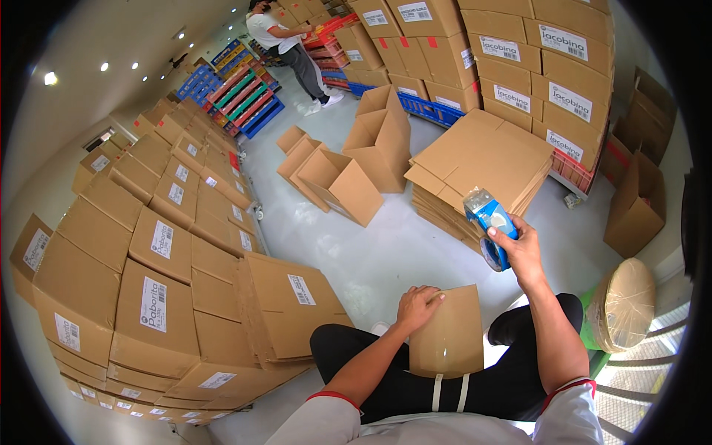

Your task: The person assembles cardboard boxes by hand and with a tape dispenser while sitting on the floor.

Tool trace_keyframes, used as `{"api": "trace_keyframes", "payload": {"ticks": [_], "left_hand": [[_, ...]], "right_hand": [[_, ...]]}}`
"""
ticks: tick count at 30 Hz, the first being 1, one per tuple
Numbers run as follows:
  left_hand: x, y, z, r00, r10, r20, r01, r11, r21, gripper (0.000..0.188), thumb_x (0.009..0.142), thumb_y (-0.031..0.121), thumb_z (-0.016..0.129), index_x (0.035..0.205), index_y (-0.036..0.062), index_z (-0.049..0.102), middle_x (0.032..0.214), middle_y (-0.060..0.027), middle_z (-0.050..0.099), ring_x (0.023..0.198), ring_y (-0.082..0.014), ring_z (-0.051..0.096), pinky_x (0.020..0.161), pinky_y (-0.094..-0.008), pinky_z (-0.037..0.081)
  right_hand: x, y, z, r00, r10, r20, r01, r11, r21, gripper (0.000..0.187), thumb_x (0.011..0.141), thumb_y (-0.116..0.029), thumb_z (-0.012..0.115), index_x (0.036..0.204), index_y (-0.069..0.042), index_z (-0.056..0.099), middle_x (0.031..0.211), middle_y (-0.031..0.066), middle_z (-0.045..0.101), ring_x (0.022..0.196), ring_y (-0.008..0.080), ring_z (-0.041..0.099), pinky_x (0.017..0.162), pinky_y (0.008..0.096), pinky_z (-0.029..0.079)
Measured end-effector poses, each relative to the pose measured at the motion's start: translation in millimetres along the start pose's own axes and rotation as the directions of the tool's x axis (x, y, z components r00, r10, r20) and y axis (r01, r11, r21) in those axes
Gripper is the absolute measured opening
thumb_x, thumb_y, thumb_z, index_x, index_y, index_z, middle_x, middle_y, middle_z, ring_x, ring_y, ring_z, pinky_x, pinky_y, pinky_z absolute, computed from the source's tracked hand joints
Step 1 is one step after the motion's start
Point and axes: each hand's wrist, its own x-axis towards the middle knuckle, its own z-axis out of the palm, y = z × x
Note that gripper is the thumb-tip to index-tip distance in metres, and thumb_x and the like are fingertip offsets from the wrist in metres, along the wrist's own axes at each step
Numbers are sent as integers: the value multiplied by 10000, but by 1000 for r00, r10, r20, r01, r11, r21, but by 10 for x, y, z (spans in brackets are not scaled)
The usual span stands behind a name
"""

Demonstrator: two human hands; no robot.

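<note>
A small brown cardboard box point(449, 341) stands between my knees, its closed face turned up with a shiny strip of tape near its lower end. My left hand point(417, 308) grips its upper left edge, thumb and fingers on the cardboard. Raised to the right of the box, my right hand point(523, 251) is closed round a blue tape dispenser point(492, 226). The dispenser is apart from the box and hangs in front of a stack of flattened cartons point(489, 144).
Opened cartons point(348, 182) stand on the floor ahead. Labelled cartons point(159, 248) are piled high at left; more stacks point(538, 55) stand far right. A wrapped roll point(627, 304) is by my right elbow. Another person point(285, 44) stands near plastic pallets point(241, 96).
</note>
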Motion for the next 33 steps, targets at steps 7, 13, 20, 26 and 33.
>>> {"api": "trace_keyframes", "payload": {"ticks": [7, 13, 20, 26, 33], "left_hand": [[-1, -20, 63, 993, -63, -98, 59, 997, -43, 346, 987, 371, 564, 1031, 92, 762, 962, -92, 728, 930, -329, 632, 853, -436, 504], [-3, 29, 32, 993, -103, -62, 100, 994, -39, 342, 995, 367, 554, 1049, 94, 752, 977, -79, 725, 944, -309, 624, 876, -426, 500], [-21, 50, 15, 993, -92, -77, 90, 995, -31, 345, 995, 370, 552, 1044, 93, 752, 991, -95, 722, 956, -318, 621, 881, -429, 498], [-14, 49, 26, 992, -107, -68, 105, 994, -34, 356, 993, 379, 551, 1050, 91, 752, 1002, -96, 724, 978, -314, 625, 895, -425, 498], [-19, 53, 26, 991, -112, -72, 110, 993, -29, 364, 988, 385, 556, 1058, 88, 753, 1014, -102, 728, 985, -314, 630, 898, -426, 501]], "right_hand": [[-5, -6, 16, 1000, -8, -2, 8, 1000, 5, 604, 841, -269, 830, 1263, 101, 606, 1050, 147, 712, 951, 177, 669, 888, 323, 528], [-3, -5, 6, 1000, -6, -4, 6, 1000, 10, 616, 836, -268, 831, 1268, 106, 602, 1060, 158, 711, 956, 189, 673, 895, 328, 528], [-4, -7, 8, 1000, -2, -6, 2, 1000, -2, 622, 830, -287, 832, 1263, 100, 609, 1055, 161, 714, 955, 196, 679, 894, 336, 531], [-10, -18, 18, 1000, -9, -9, 9, 1000, -11, 615, 831, -282, 832, 1263, 96, 611, 1052, 160, 715, 950, 196, 680, 891, 336, 532], [-17, -37, 19, 1000, -3, -2, 3, 1000, -18, 599, 833, -279, 831, 1251, 93, 620, 1041, 159, 717, 941, 191, 680, 883, 335, 533]]}}
